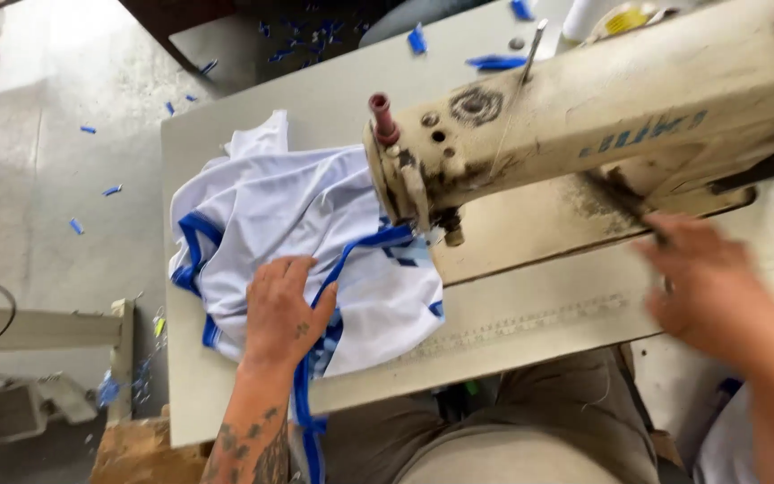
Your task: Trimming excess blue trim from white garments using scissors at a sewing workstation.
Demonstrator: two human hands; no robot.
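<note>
Since the white garment with blue trim (297,224) lies bunched on the desk (530,323) at 9 o'clock of the sewing machine head (423,170), it reads as light, soft and slick, likely to slide and fold. Best purchase looks like a flat palm press or a pinch on the stiffer blue binding (351,251). Left hand (284,314) lies flat, fingers spread, pressing the fabric, nothing gripped. Right hand (709,287) at 3 o'clock is motion-blurred; cannot tell its grip or whether it touches the dark lever there. Needle and presser foot hidden by the head. Binding tail drops off the desk edge at 6 o'clock.
</note>
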